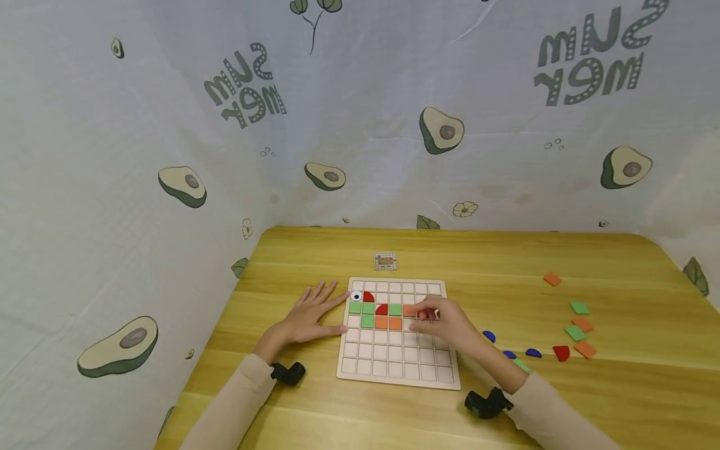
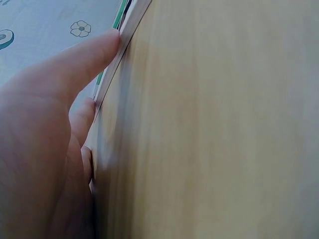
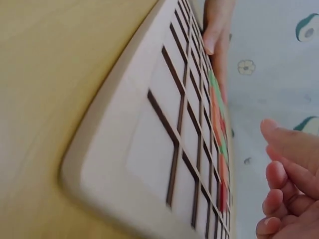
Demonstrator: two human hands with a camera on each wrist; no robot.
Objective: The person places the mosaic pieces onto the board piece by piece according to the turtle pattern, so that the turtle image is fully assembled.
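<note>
One left hand [image 1: 309,317] is lying flat at the far left, fingers spread and relaxed, gripping nothing, while its index fingertip and thumb are touching the left edge of the pale grid board [image 1: 380,352]. And the board is lying right between the two hands on the wooden table [image 1: 337,425]! Along its left columns, an eye tile [image 1: 356,296] is sitting beside a red quarter-circle [image 1: 368,297]; below, green tiles [image 1: 368,308] and a second red quarter-circle [image 1: 382,310] are lining up, with orange tiles [image 1: 388,322] following. Just beyond the board, a small printed card [image 1: 385,261] is lying. Now the right hand [image 1: 444,320]: it is hovering over the right-hand columns, fingers loosely bent, thumb standing apart, nothing showing in its grasp; a red piece [image 3: 222,196] is sitting on the board near it, next to orange. Further right, blue half-circles [image 1: 534,353] are lying scattered, then a loose red piece [image 1: 561,353], and finally loose green and orange tiles [image 1: 582,324] are clustering, one orange tile [image 1: 552,279] lying farther back.
</note>
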